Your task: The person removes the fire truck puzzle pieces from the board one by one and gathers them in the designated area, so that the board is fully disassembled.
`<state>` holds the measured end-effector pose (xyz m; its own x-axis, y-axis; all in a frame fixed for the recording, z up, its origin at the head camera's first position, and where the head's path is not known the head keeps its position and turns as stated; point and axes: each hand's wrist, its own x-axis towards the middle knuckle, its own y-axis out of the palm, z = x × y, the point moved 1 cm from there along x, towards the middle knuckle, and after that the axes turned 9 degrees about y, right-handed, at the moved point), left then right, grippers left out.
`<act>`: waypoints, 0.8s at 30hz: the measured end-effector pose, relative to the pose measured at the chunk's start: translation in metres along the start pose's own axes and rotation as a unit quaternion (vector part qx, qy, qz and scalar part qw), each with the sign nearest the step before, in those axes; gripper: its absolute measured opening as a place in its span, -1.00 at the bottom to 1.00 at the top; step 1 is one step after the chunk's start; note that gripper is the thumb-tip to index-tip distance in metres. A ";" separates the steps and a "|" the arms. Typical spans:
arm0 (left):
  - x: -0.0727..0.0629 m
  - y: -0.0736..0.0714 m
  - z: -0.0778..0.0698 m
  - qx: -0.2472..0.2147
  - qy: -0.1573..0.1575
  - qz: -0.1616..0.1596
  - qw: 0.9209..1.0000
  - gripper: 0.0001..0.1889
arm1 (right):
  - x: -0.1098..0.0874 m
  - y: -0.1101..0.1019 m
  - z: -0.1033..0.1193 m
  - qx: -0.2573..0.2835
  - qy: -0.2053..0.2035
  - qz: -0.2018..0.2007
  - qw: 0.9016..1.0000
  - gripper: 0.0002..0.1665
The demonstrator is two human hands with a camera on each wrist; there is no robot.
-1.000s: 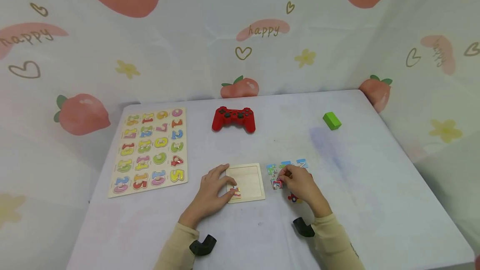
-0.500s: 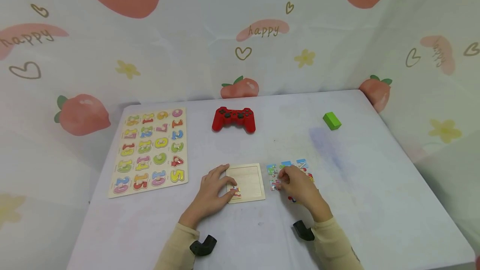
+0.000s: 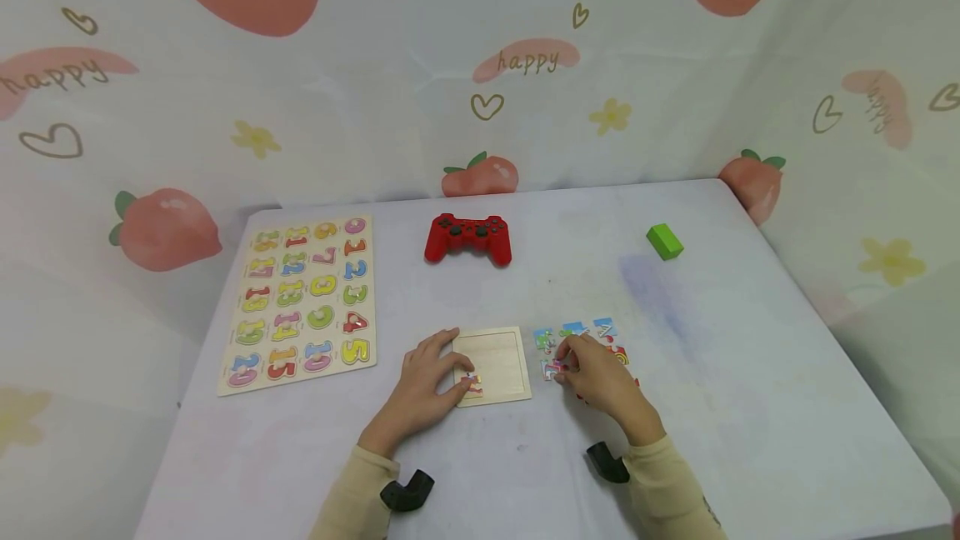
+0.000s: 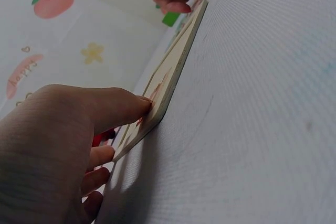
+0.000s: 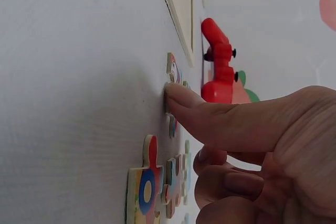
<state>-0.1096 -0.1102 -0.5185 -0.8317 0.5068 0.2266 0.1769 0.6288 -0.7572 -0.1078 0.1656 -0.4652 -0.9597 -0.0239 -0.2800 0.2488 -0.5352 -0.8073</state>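
My left hand [image 3: 422, 383] holds the left side of a square wooden puzzle tray [image 3: 501, 357], thumb lying on a small printed jigsaw piece [image 3: 473, 388] in the tray's near left corner. Its other fingers lie along the tray's left edge. To the right of the tray, my right hand [image 3: 602, 373] pinches a pink-and-white jigsaw piece [image 3: 549, 370] at table level between thumb and index finger; the thumb covers the piece's middle in the right wrist view. Several loose jigsaw pieces [image 3: 603, 326] lie around and partly beneath this hand, one with a blue wheel [image 5: 146, 192].
A wooden number board [image 3: 307, 307] lies at the left. Behind the tray sits a red game controller [image 3: 467, 240], and a green block [image 3: 664, 241] is at the back right. Printed cloth [image 3: 390, 107] hangs behind the table.
The pinched piece has turned on the table, its arch picture no longer upright. My right hand has shifted slightly, covering more of the nearest loose piece. The left hand and tray have stayed put.
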 end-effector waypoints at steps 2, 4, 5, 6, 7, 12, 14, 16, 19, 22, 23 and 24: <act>0.000 0.000 0.000 0.000 0.000 -0.001 1.000 -0.91 | 0.000 0.000 -0.001 0.003 -0.004 0.001 1.000 -0.74; 0.000 0.000 0.000 -0.001 0.001 -0.001 1.000 -0.91 | 0.001 0.000 -0.001 0.004 -0.008 0.000 1.000 -0.74; 0.000 0.000 0.000 -0.001 0.001 -0.001 1.000 -0.91 | 0.001 0.000 -0.002 0.004 -0.009 0.000 1.000 -0.74; 0.000 0.000 0.000 -0.001 0.001 0.000 1.000 -0.91 | 0.001 0.000 -0.002 0.004 -0.011 -0.002 1.000 -0.74; 0.000 0.000 0.000 -0.001 0.001 0.000 1.000 -0.91 | 0.001 0.000 -0.002 0.005 -0.011 -0.002 1.000 -0.74; 0.000 0.000 0.000 0.002 0.002 -0.002 1.000 -0.91 | 0.000 0.000 -0.003 0.008 -0.012 -0.002 1.000 -0.74; 0.000 0.000 0.000 0.004 0.003 -0.003 1.000 -0.90 | 0.000 0.000 -0.003 0.008 -0.010 0.000 1.000 -0.74; 0.000 0.000 0.000 0.005 0.005 -0.005 1.000 -0.90 | 0.000 0.000 -0.002 0.006 -0.010 -0.003 1.000 -0.74; 0.000 0.001 0.001 0.003 0.009 -0.008 1.000 -0.90 | -0.001 0.001 0.003 0.001 -0.019 -0.018 1.000 -0.74; 0.000 0.000 0.004 0.001 0.011 0.000 1.000 -0.90 | -0.004 0.008 0.011 0.002 -0.038 -0.031 0.999 -0.74; -0.001 -0.001 0.006 0.001 0.012 0.005 1.000 -0.89 | -0.006 0.012 0.016 0.006 -0.044 -0.028 0.999 -0.74; -0.001 -0.001 0.008 0.001 0.013 0.010 1.000 -0.88 | -0.007 0.016 0.020 0.009 -0.051 -0.021 0.998 -0.74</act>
<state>-0.1127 -0.1164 -0.5226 -0.8138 0.5347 0.2277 0.1927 0.6178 -0.7623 -0.0997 0.1403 -0.4661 -0.9779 -0.0853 -0.1907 0.2057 -0.5524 -0.8078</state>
